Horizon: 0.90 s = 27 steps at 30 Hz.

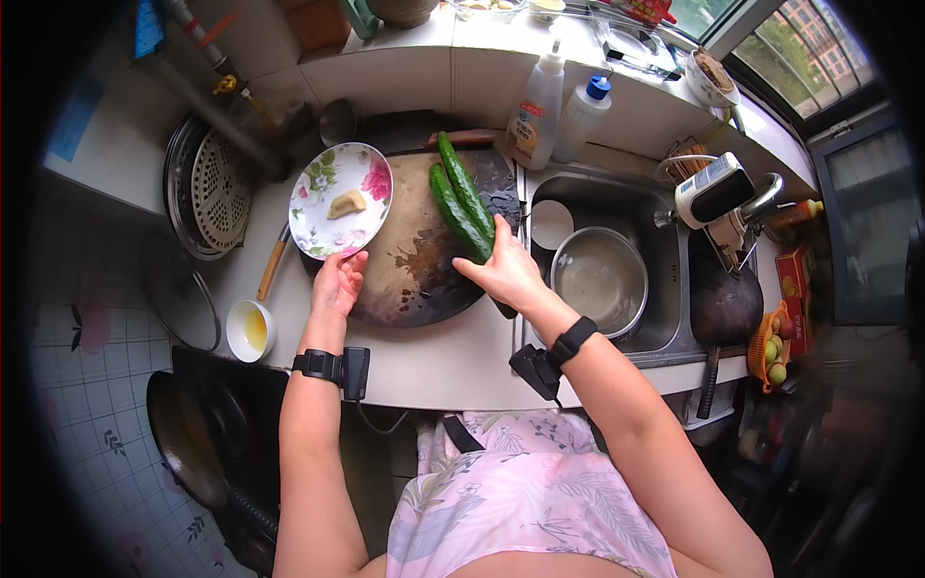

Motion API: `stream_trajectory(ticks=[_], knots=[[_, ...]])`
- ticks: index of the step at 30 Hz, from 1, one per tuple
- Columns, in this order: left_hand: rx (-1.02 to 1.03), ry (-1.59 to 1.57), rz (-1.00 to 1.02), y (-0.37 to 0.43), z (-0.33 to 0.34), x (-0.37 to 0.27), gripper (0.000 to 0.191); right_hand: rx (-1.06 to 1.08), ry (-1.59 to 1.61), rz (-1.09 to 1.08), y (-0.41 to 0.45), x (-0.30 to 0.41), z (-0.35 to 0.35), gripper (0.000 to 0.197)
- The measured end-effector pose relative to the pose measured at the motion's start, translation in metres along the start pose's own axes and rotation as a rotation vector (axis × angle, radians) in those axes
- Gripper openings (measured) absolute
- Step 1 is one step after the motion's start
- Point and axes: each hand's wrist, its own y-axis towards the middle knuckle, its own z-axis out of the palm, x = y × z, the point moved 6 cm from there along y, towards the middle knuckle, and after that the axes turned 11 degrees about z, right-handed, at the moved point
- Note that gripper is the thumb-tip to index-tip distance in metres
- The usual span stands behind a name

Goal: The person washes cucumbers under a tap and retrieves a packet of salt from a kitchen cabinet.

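Note:
My left hand (338,283) holds the near rim of a white floral plate (309,224), its fingers mostly under the edge. A pale yellowish chunk (347,204) that looks like peeled ginger lies on the plate. My right hand (512,271) is around the near ends of two green cucumbers (462,202), which lie side by side over a round wooden chopping board (390,289). Dark wet stains mark the board's near right part. The plate overlaps the board's left edge. Beneath my right wrist, the dark end of some object shows; what it is cannot be told.
A steel sink (661,303) to the right holds a metal pot (600,282) and a small white bowl (552,224). Pump bottle (538,108) and blue-capped bottle (582,115) stand behind it. At left are a white bowl of yellow liquid (251,331) and a wooden handle (272,267).

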Motion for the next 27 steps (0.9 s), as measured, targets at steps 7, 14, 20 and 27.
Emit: stream_trajectory(ticks=[7,14,20,27], knots=[[0.058,-0.082,-0.07,0.005,-0.003,0.002,0.026,0.07,-0.108,-0.02,0.009,0.034,0.056,0.096],[0.135,-0.097,-0.091,-0.005,0.008,0.009,0.041,0.172,-0.166,-0.221,0.004,0.024,0.066,0.084],[0.143,0.019,0.012,-0.044,0.029,0.007,0.038,0.403,0.05,-0.285,-0.008,0.002,0.022,0.067],[0.782,-0.055,0.416,-0.166,0.21,-0.05,0.035,0.338,0.631,-0.303,-0.086,-0.031,-0.21,0.023]])
